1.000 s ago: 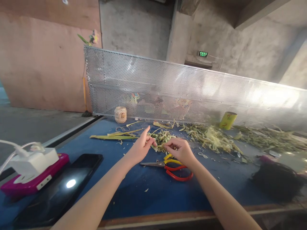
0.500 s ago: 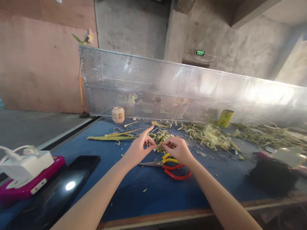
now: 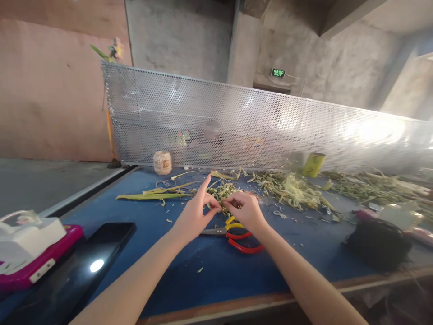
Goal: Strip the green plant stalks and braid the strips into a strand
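My left hand [image 3: 195, 213] and my right hand [image 3: 244, 209] meet over the blue table [image 3: 189, 275], both pinching a small piece of woven green leaf strip [image 3: 223, 205] between their fingertips. My left index finger sticks up. Just behind the hands lies a heap of cut leaf scraps [image 3: 223, 190]. Scissors with red and yellow handles [image 3: 237, 234] rest on the table right under my right hand.
Long leaf strips [image 3: 152, 196] and a twine roll [image 3: 162, 162] lie far left; more leaf litter [image 3: 294, 189] and a yellow-green cup [image 3: 313, 164] far right. A phone [image 3: 84, 266], a pink device with white charger [image 3: 30, 253] sit near left. A black object [image 3: 379, 243] sits right. A perforated metal screen [image 3: 270, 131] stands behind.
My hands have come together: the left thumb and finger closed onto the small leaf piece that the right hand holds. The view has shifted a little to the right.
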The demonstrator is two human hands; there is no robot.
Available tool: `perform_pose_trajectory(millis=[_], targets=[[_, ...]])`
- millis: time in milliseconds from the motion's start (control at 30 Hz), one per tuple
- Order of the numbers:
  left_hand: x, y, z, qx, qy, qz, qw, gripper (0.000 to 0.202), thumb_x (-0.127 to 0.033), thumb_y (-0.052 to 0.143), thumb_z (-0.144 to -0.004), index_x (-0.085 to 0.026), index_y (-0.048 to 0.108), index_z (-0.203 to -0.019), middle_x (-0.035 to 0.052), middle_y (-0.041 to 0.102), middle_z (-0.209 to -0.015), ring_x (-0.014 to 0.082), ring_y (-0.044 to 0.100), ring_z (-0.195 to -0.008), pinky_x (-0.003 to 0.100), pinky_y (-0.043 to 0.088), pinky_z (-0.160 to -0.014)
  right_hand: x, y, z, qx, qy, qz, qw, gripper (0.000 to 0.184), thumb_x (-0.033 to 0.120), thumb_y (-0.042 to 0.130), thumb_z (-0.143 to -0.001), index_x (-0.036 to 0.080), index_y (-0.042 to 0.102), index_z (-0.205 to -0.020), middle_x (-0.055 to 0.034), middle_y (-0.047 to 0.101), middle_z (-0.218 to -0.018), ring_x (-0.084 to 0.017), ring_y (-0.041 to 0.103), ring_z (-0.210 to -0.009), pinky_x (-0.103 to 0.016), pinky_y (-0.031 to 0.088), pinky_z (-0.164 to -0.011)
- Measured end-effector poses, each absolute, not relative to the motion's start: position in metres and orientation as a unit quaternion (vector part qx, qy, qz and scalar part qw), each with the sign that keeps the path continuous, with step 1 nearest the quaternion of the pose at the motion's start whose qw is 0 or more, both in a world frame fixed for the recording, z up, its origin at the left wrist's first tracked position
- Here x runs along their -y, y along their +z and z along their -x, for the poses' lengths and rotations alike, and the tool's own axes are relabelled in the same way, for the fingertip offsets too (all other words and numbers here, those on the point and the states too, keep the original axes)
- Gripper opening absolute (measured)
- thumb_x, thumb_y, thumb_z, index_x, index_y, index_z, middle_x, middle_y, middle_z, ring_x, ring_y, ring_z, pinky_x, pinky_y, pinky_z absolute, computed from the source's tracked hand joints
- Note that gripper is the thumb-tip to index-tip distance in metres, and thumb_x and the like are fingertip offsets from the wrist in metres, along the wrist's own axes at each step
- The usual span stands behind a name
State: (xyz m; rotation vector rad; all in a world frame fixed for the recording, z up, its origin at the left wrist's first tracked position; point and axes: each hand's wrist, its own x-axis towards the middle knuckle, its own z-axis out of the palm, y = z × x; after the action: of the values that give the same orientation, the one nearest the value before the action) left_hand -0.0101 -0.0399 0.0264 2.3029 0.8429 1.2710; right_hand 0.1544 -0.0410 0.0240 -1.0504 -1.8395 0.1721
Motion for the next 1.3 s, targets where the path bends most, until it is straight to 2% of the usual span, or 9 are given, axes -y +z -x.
perform_pose_trajectory(millis=[233, 367, 467, 567, 667, 867, 1033, 1300], targets=[[0.039, 0.025, 0.008, -0.255, 0.443, -0.85, 0.128, 0.082, -0.015, 0.05, -0.08, -0.02, -0.009, -0.136, -0.0022, 0.064, -0.076, 0.0148, 0.058, -0.08, 0.038, 0.042, -0.086, 0.039, 0.022, -0.153, 0.741, 0.113, 0.429, 0.504, 0.012, 0.018, 0.054, -0.069, 0.016, 0.061, -0.059, 0.001, 0.053, -0.051, -0.008, 0.043, -0.045, -0.02, 0.034, -0.044], [0.042, 0.025, 0.01, -0.245, 0.433, -0.858, 0.128, 0.076, -0.018, 0.048, -0.082, -0.019, -0.004, -0.137, 0.0008, 0.065, -0.08, 0.0174, 0.057, -0.087, 0.039, 0.042, -0.086, 0.038, 0.022, -0.155, 0.73, 0.147, 0.409, 0.528, 0.011, 0.021, 0.054, -0.07, 0.016, 0.062, -0.063, -0.0011, 0.058, -0.057, -0.01, 0.049, -0.049, -0.021, 0.039, -0.046], [0.043, 0.028, 0.013, -0.241, 0.467, -0.84, 0.131, 0.065, -0.019, 0.044, -0.084, -0.016, 0.006, -0.136, 0.0018, 0.064, -0.074, 0.0169, 0.058, -0.082, 0.037, 0.041, -0.086, 0.038, 0.024, -0.159, 0.721, 0.156, 0.396, 0.546, 0.01, 0.022, 0.056, -0.07, 0.016, 0.063, -0.066, -0.0027, 0.061, -0.061, -0.011, 0.053, -0.052, -0.022, 0.041, -0.048], [0.041, 0.031, 0.017, -0.255, 0.536, -0.795, 0.123, 0.067, -0.02, 0.047, -0.082, -0.015, 0.008, -0.135, 0.0, 0.059, -0.069, 0.0151, 0.057, -0.072, 0.034, 0.044, -0.077, 0.039, 0.026, -0.162, 0.712, 0.176, 0.384, 0.561, 0.01, 0.023, 0.057, -0.07, 0.016, 0.065, -0.069, -0.0035, 0.063, -0.064, -0.012, 0.056, -0.056, -0.022, 0.044, -0.051], [0.036, 0.031, 0.02, -0.287, 0.58, -0.754, 0.113, 0.072, -0.023, 0.051, -0.079, -0.018, 0.007, -0.136, -0.0003, 0.058, -0.071, 0.0147, 0.055, -0.07, 0.031, 0.043, -0.067, 0.041, 0.027, -0.162, 0.706, 0.193, 0.376, 0.568, 0.009, 0.022, 0.058, -0.069, 0.017, 0.065, -0.068, -0.0037, 0.064, -0.065, -0.013, 0.057, -0.057, -0.023, 0.045, -0.052], [0.033, 0.029, 0.018, -0.297, 0.516, -0.788, 0.154, 0.074, -0.025, 0.052, -0.079, -0.021, 0.006, -0.136, 0.0047, 0.064, -0.092, 0.0169, 0.056, -0.084, 0.032, 0.042, -0.069, 0.042, 0.029, -0.161, 0.715, 0.195, 0.362, 0.566, 0.008, 0.021, 0.059, -0.069, 0.017, 0.066, -0.068, -0.0033, 0.064, -0.064, -0.012, 0.057, -0.056, -0.023, 0.046, -0.052], [0.037, 0.03, 0.016, -0.291, 0.499, -0.789, 0.208, 0.075, -0.027, 0.052, -0.079, -0.022, 0.005, -0.137, 0.0049, 0.066, -0.09, 0.0176, 0.057, -0.083, 0.033, 0.043, -0.069, 0.043, 0.03, -0.162, 0.729, 0.181, 0.355, 0.557, 0.009, 0.022, 0.059, -0.07, 0.018, 0.067, -0.069, -0.0033, 0.065, -0.064, -0.012, 0.057, -0.057, -0.023, 0.046, -0.052], [0.037, 0.028, 0.015, -0.285, 0.504, -0.79, 0.203, 0.075, -0.026, 0.056, -0.076, -0.021, 0.01, -0.136, 0.0037, 0.065, -0.085, 0.0177, 0.058, -0.082, 0.034, 0.044, -0.068, 0.042, 0.028, -0.16, 0.734, 0.187, 0.365, 0.541, 0.009, 0.022, 0.059, -0.07, 0.019, 0.067, -0.07, -0.0038, 0.065, -0.067, -0.013, 0.058, -0.059, -0.025, 0.047, -0.053]])
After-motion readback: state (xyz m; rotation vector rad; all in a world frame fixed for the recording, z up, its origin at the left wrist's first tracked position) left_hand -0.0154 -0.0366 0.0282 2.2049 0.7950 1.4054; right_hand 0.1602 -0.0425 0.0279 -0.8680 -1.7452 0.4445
